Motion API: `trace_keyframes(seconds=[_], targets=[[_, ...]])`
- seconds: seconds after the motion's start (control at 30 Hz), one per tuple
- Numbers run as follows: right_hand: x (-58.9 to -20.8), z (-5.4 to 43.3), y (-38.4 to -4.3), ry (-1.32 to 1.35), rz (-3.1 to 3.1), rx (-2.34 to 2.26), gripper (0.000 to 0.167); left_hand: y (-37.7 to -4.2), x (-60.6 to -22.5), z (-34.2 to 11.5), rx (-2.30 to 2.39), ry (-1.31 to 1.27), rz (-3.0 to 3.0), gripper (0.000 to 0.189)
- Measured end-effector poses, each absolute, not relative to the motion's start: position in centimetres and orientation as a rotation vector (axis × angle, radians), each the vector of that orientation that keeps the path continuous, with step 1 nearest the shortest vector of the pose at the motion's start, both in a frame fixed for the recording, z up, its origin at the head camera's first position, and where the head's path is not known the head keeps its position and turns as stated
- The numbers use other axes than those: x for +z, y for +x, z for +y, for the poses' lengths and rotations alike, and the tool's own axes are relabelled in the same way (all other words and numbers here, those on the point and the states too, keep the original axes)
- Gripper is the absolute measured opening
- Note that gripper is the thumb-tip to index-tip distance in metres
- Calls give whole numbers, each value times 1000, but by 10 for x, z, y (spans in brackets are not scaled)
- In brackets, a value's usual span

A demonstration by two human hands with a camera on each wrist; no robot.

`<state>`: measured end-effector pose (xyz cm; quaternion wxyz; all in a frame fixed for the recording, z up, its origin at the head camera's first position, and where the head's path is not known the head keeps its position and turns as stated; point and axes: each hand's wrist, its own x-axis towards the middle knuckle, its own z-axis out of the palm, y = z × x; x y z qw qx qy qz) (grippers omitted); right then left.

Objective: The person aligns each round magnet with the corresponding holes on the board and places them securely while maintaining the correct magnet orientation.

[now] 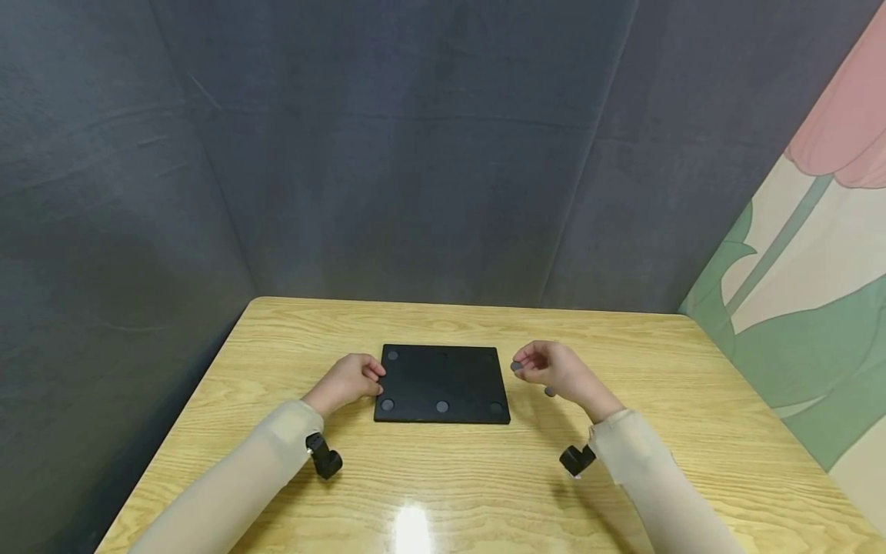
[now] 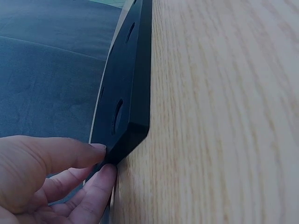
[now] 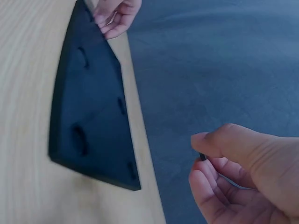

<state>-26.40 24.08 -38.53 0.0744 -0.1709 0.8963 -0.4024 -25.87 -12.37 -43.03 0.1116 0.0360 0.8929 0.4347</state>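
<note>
A thin black rectangular board (image 1: 443,377) with round recesses lies on the table. Grey discs show at its top left (image 1: 392,355), bottom left (image 1: 388,405) and bottom middle (image 1: 442,406). My left hand (image 1: 351,380) holds the board's left edge; in the left wrist view its thumb (image 2: 88,153) and fingers meet at that edge. Off the board's right side, my right hand (image 1: 559,371) pinches a small dark disc (image 1: 516,366) between thumb and fingertips. The right wrist view shows only the rim of this disc (image 3: 202,157). Another disc (image 1: 550,392) lies below the right hand, partly hidden by it.
The wooden table (image 1: 443,477) reaches back to a dark grey curtain (image 1: 415,154). A floral-patterned cloth or panel (image 1: 817,292) borders the right side. Small black cameras are strapped at the left wrist (image 1: 324,455) and right wrist (image 1: 577,459).
</note>
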Motion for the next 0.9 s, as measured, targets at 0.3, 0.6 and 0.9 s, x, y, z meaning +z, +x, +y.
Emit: trace_keyframes(seconds=[0.3, 0.6, 0.9], targets=[[-370, 232, -271, -514, 2658, -1246, 20, -260, -431, -125, 1270, 120, 2629, 23], [-357, 222, -283, -541, 2666, -1275, 22, -260, -432, -124, 1273, 110, 2625, 23], [-346, 212, -299, -554, 2681, -1334, 22, -261, -433, -123, 1266, 100, 2630, 23]])
